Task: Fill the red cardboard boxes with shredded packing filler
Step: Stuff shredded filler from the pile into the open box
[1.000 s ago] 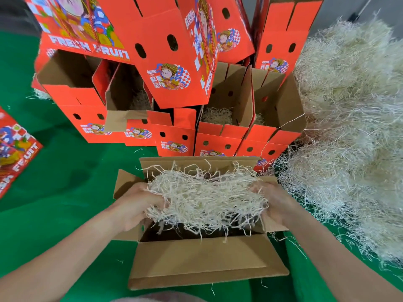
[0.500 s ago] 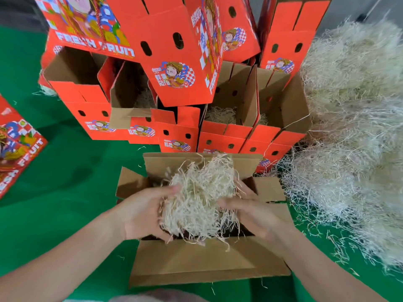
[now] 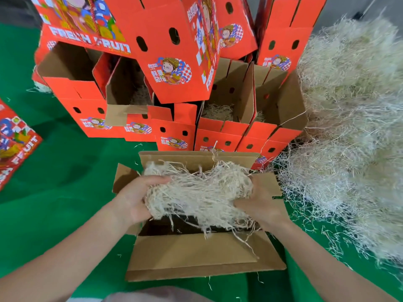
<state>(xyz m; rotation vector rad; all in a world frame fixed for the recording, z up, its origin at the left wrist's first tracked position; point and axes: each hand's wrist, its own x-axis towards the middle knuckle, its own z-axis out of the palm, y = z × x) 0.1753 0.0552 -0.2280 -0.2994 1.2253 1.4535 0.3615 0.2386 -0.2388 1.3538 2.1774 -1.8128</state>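
Shredded packing filler (image 3: pixel 200 192), one pale wad of it, hangs just above the mouth of the open box (image 3: pixel 196 253) nearest the person. The left hand (image 3: pixel 135 199) has its fingers curled over one end and the right hand (image 3: pixel 259 203) clutches the other. To do this step well, I would lower the wad evenly and press it into the corners, tucking in the strands trailing over the near flap (they would otherwise snag when the flaps fold). By count there are two hands, one wad, one box being filled and one large filler heap (image 3: pixel 353 127) at the right. The stack of red boxes (image 3: pixel 174 62) behind holds perhaps eight, though overlaps make that uncertain, and at least three show filler inside. One more printed box (image 3: pixel 15 138) lies at the left edge of the green surface (image 3: pixel 65 182).
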